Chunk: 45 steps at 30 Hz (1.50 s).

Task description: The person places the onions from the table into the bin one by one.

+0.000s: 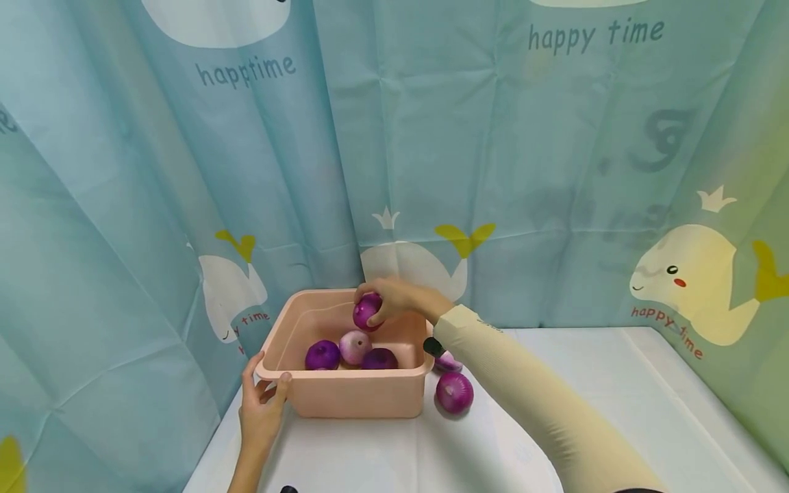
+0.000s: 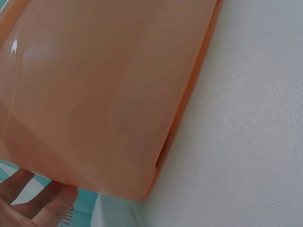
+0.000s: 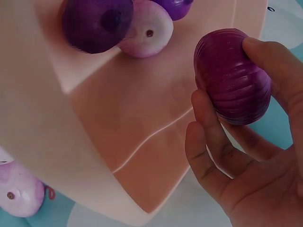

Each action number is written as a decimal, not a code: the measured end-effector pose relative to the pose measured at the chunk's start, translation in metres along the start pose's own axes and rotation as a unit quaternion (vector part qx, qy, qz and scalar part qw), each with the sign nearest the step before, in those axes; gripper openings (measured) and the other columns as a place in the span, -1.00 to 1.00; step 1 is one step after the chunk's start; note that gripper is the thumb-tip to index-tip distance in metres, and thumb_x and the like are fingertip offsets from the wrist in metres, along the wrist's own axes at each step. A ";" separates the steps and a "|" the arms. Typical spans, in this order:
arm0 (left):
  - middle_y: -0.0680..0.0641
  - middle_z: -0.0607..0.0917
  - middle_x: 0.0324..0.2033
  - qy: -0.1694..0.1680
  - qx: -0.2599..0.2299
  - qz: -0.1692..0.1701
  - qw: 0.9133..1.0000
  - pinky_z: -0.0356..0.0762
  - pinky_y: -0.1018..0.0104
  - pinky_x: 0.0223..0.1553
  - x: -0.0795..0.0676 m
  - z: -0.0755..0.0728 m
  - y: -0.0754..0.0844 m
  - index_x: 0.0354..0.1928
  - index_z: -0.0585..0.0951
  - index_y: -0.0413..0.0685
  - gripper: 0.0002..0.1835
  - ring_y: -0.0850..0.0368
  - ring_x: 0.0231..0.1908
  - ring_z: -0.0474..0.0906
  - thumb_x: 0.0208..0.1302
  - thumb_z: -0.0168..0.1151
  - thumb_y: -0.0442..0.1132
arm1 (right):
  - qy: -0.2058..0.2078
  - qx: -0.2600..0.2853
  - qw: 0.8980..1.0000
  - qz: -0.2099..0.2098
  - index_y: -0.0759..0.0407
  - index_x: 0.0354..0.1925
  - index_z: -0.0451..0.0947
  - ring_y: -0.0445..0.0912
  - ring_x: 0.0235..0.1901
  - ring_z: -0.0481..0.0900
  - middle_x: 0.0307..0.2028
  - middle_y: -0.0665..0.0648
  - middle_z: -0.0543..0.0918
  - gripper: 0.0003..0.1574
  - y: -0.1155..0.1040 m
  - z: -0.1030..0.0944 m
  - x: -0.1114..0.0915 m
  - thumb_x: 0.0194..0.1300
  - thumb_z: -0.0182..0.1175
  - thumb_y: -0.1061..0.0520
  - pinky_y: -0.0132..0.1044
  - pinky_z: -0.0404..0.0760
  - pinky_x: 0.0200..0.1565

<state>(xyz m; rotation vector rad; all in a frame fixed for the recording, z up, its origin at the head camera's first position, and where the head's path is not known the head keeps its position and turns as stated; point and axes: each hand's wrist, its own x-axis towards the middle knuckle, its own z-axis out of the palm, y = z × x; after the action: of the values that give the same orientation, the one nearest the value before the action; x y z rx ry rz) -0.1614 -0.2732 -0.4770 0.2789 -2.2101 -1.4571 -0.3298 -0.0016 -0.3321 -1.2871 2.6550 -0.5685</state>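
Observation:
A pink plastic basin [image 1: 357,396] stands on the white table. My left hand [image 1: 259,414] grips its near left corner, thumb at the front rim and fingers along the left side. Over the basin's far right part, my right hand [image 1: 396,298] holds a red onion [image 3: 232,78] between thumb and fingers. Inside the basin lie a purple onion [image 1: 322,355], a paler pinkish-white onion [image 1: 355,347] and a dark purple onion [image 1: 379,359], close together. The front wall hides their lower parts in the head view.
Just right of the basin, a red onion [image 1: 454,394] sits on the table [image 1: 364,455]. Behind it a paler onion [image 1: 448,363] is partly hidden by the right forearm. A blue curtain [image 1: 530,137] with whale prints hangs behind and along the sides.

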 end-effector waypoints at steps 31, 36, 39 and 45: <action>-0.23 0.27 0.51 -0.002 -0.012 -0.012 1.000 0.37 0.82 -0.14 0.002 0.002 -0.002 0.60 0.10 0.27 -0.23 -0.17 0.23 0.47 0.49 0.24 0.00 | 0.082 0.056 0.993 -0.063 0.25 0.28 0.52 0.23 0.23 0.53 0.21 0.28 0.61 -0.35 0.015 -0.008 -0.019 0.27 0.44 0.14 0.08 0.55 0.23; -0.20 0.28 0.51 0.000 -0.004 -0.011 1.000 0.38 0.80 -0.11 0.001 0.002 -0.001 0.59 0.11 0.29 -0.24 0.11 0.15 0.48 0.49 0.24 0.00 | 0.113 0.068 0.989 -0.068 0.32 0.26 0.53 0.26 0.17 0.55 0.19 0.33 0.62 -0.35 0.030 -0.014 -0.033 0.25 0.45 0.18 0.15 0.57 0.18; -0.22 0.30 0.50 0.004 0.000 -0.006 1.000 0.40 0.79 -0.12 0.001 0.002 -0.001 0.59 0.12 0.28 -0.25 0.42 0.03 0.45 0.49 0.24 -0.03 | 0.125 0.067 0.987 -0.069 0.31 0.24 0.54 0.26 0.16 0.56 0.17 0.32 0.63 -0.37 0.041 -0.019 -0.045 0.24 0.45 0.20 0.16 0.60 0.14; -0.24 0.31 0.49 0.006 0.000 0.002 1.000 0.41 0.78 -0.12 0.001 0.000 -0.003 0.59 0.12 0.27 -0.25 0.63 -0.05 0.39 0.49 0.24 -0.06 | 0.139 0.058 0.988 -0.037 0.28 0.24 0.54 0.24 0.12 0.58 0.16 0.30 0.63 -0.37 0.062 -0.023 -0.071 0.23 0.46 0.21 0.14 0.66 0.08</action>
<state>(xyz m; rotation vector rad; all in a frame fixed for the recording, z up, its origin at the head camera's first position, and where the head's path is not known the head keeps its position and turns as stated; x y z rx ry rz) -0.1629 -0.2746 -0.4790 0.2832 -2.1996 -1.4495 -0.3370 0.0954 -0.3379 -1.3665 2.7466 -0.9645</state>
